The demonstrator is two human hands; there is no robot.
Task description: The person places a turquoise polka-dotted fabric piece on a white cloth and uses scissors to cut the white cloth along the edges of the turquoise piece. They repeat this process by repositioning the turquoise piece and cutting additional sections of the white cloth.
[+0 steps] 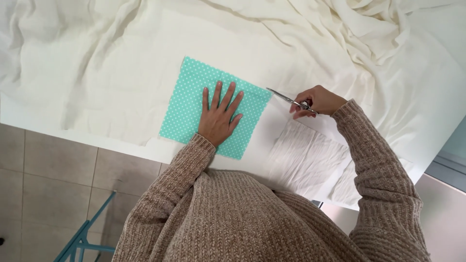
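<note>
A square of teal cotton fabric with white dots [194,104] lies flat on cream cloth [111,73] covering the white tabletop [29,119]. The left hand [219,119] presses it, fingers spread. The right hand [318,101], fingers clamped on silver scissors [287,99], meets its right edge.

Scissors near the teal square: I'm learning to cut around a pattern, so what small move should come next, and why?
Probably close the scissors along the teal dotted square's right edge. The blades sit open at its corner, the right hand grips the handles, and the left hand presses the square flat on the cream fabric.
</note>
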